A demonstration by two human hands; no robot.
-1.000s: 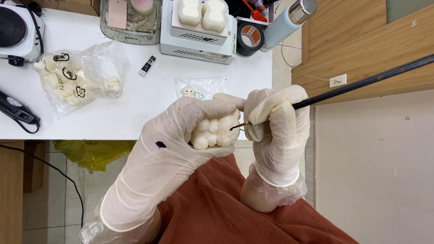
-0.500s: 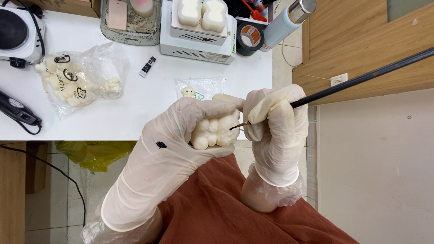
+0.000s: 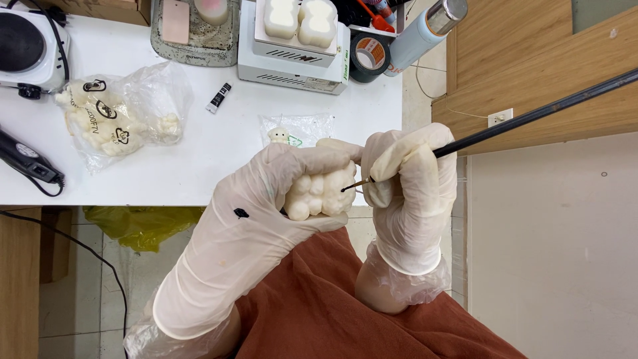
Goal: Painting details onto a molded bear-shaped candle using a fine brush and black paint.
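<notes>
My left hand (image 3: 266, 199), in a pale latex glove, grips a small cream-white lumpy figurine (image 3: 320, 193) just off the front edge of the white table (image 3: 219, 139). My right hand (image 3: 407, 193), gloved too, holds a long thin black tool (image 3: 531, 116) whose fine metal tip touches the figurine's right side. The tool's handle runs up and to the right past my hand. Both hands hover above my lap, which is covered by rust-coloured cloth (image 3: 319, 306).
On the table lie a clear plastic bag of cream pieces (image 3: 116, 116), a small black tube (image 3: 218, 98), a small bag with a tiny figure (image 3: 292, 131), a white box carrying two cream moulded shapes (image 3: 296, 33), a tape roll (image 3: 371, 56), a hot plate (image 3: 26, 46).
</notes>
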